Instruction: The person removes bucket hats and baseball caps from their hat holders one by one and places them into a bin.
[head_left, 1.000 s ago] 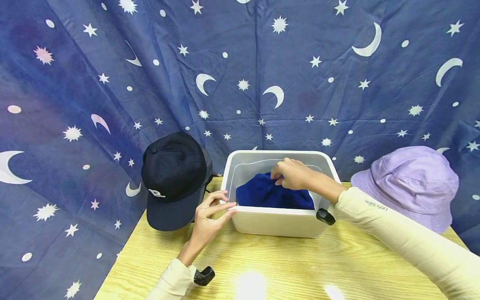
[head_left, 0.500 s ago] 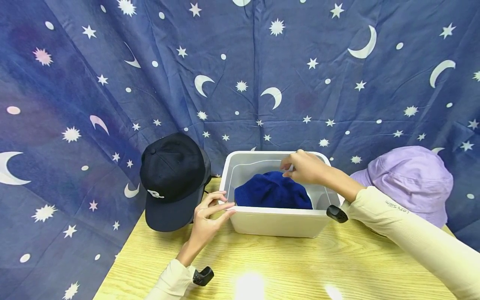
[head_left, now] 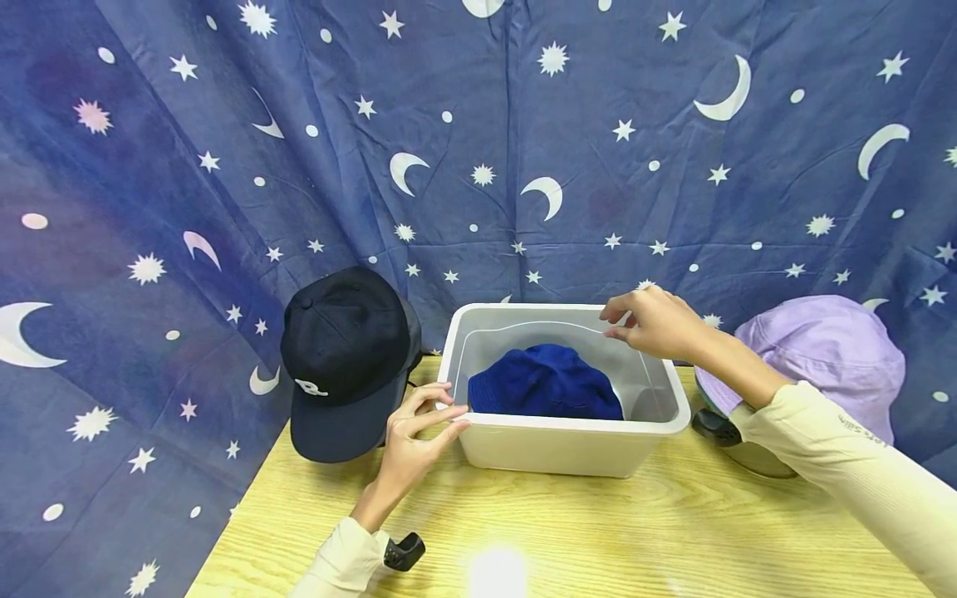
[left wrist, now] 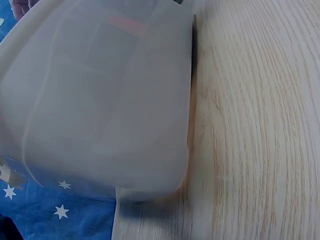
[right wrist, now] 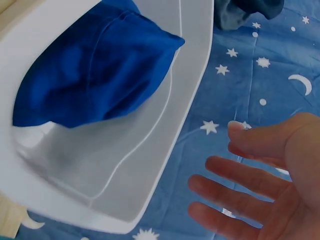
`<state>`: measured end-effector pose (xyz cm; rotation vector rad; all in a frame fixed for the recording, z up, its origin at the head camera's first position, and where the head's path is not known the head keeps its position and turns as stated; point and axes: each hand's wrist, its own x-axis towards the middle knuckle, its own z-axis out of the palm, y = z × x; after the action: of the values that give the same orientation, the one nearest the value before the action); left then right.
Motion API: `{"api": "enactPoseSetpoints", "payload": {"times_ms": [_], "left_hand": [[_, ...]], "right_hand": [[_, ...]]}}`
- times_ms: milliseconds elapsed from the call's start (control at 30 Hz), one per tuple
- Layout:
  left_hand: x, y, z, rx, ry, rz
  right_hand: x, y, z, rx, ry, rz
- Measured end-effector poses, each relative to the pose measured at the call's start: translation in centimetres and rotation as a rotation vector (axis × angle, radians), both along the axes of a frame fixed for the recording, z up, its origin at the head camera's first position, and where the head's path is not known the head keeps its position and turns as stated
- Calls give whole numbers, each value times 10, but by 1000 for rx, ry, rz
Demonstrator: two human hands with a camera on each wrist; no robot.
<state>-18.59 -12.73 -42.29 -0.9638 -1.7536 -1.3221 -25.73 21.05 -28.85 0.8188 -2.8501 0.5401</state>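
A white plastic storage bin point(head_left: 557, 448) stands on the table, with a dark blue cloth hat point(head_left: 549, 386) lying inside it. At the bin's front left corner, my left hand point(head_left: 414, 440) holds the rim between thumb and fingers. My right hand point(head_left: 661, 324) hovers over the bin's back right corner, its fingers loosely bent and holding nothing. The right wrist view shows that hand point(right wrist: 270, 185) beside the rim, apart from the blue hat point(right wrist: 95, 70). The left wrist view is filled by the bin's side point(left wrist: 110, 110).
A black baseball cap point(head_left: 347, 349) sits left of the bin, close to the left hand. On the right, a lilac bucket hat point(head_left: 830, 357) is partly hidden behind the right forearm. A starry blue curtain point(head_left: 478, 149) hangs behind the wooden table point(head_left: 568, 531).
My right hand has let go of the blue hat, risen out of the bin and moved right. The blue hat stays in the bin; my left hand keeps its place at the corner.
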Motion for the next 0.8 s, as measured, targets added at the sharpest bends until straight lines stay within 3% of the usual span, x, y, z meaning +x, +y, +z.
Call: {"api": "enactPoseSetpoints", "payload": {"times_ms": [267,800], "left_hand": [[1,0,3,-36,118,70],[-1,0,1,-11,102,29]], "right_hand": [[6,17,5,20,57,-2],[16,40,18,60,125,-88]]}}
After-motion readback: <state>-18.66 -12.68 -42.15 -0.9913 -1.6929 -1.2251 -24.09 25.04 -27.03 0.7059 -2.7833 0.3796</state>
